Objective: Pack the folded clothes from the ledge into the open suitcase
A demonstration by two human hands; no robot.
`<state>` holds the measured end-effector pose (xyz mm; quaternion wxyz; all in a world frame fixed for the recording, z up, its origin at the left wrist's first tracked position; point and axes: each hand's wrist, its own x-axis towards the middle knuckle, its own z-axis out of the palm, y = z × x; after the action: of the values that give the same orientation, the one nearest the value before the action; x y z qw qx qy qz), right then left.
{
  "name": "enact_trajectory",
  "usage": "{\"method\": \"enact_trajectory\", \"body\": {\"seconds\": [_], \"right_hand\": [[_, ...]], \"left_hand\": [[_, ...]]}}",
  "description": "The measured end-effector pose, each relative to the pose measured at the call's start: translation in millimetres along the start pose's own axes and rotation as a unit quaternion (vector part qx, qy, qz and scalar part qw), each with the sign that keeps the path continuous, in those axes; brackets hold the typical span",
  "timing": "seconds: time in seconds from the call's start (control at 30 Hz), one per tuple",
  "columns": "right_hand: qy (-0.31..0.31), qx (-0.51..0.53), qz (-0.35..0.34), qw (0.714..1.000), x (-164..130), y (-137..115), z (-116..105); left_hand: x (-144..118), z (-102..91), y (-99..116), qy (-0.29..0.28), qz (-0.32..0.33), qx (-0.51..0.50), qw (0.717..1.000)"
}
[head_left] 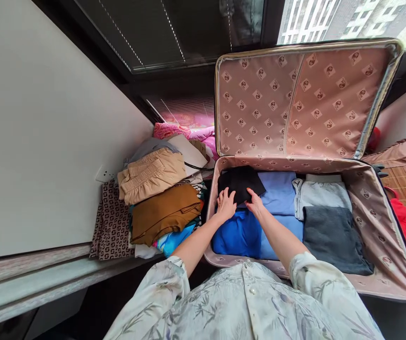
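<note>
Now the black folded garment [243,182] is touched at its near side by the left hand [227,206] and right hand [255,203], fingers slightly parted; whether cloth is pinched cannot be told. It is lodged in the open suitcase's [380,226] far left corner, beside a light blue garment [279,191]. Light, limp and unbreakable, it is judged; best supported from beneath at both sides, so folds are kept.

Pale, leaf-printed, buttoned shirt [224,302]
</note>
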<state>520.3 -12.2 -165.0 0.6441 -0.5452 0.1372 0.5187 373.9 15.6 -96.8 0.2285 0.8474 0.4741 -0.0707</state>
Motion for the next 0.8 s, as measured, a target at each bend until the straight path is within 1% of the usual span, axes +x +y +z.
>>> {"method": "enact_trajectory", "body": {"seconds": [0.07, 0.17, 0.23, 0.3, 0.4, 0.43, 0.47, 0.5, 0.53, 0.57, 0.6, 0.63, 0.67, 0.7, 0.73, 0.8], "right_hand": [[0.026, -0.003, 0.004, 1.000, 2.5, 1.4, 3.4], [0.056, -0.023, -0.004, 0.998, -8.2, 14.2, 0.2], [0.068, -0.057, -0.010, 0.996, -21.6, 25.8, -6.6], [0.067, -0.109, -0.015, 0.992, -36.2, 33.8, -16.0], [0.048, -0.193, -0.033, 0.979, -56.3, 29.4, -32.3], [0.040, -0.226, -0.053, 0.972, -61.7, 23.4, -37.4], [0.032, -0.279, -0.092, 0.955, -65.9, 15.9, -41.7], [0.021, -0.356, -0.149, 0.922, -68.6, 7.7, -44.9], [0.009, -0.452, -0.217, 0.865, -69.3, -0.3, -47.0], [-0.006, -0.554, -0.282, 0.783, -68.0, -7.1, -47.8], [-0.022, -0.646, -0.327, 0.690, -64.5, -12.2, -47.5], [-0.037, -0.717, -0.343, 0.605, -59.0, -15.3, -46.7], [-0.051, -0.765, -0.334, 0.549, -51.9, -16.2, -45.6], [-0.064, -0.797, -0.310, 0.514, -43.7, -15.4, -44.6], [-0.074, -0.818, -0.283, 0.496, -35.3, -13.3, -44.1], [-0.084, -0.839, -0.239, 0.482, -20.0, -7.7, -44.2]], "left_hand": [[5.5, 0.1, 0.0, 0.011, -0.026, -0.016, 0.999], [17.4, 2.1, 1.0, 0.039, -0.056, -0.046, 0.997], [26.8, 5.1, 2.9, 0.044, -0.060, -0.051, 0.996], [35.2, 10.2, 6.1, 0.043, -0.042, -0.034, 0.998], [43.2, 21.7, 11.4, 0.044, -0.012, 0.003, 0.999], [45.0, 26.1, 12.3, 0.037, -0.019, 0.009, 0.999], [46.8, 30.3, 12.5, 0.025, -0.032, 0.012, 0.999], [49.0, 34.1, 11.8, 0.010, -0.044, 0.014, 0.999], [51.8, 37.3, 10.2, -0.006, -0.050, 0.018, 0.999], [55.6, 39.7, 7.9, -0.019, -0.048, 0.024, 0.998], [60.4, 41.4, 5.0, -0.030, -0.038, 0.032, 0.998], [66.2, 42.6, 1.8, -0.039, -0.026, 0.040, 0.998], [72.7, 43.5, -1.4, -0.049, -0.015, 0.046, 0.998], [79.6, 44.3, -4.5, -0.058, -0.010, 0.050, 0.997], [86.4, 45.2, -7.3, -0.067, -0.006, 0.052, 0.996], [97.8, 47.1, -11.2, -0.076, -0.002, 0.052, 0.996]]}}
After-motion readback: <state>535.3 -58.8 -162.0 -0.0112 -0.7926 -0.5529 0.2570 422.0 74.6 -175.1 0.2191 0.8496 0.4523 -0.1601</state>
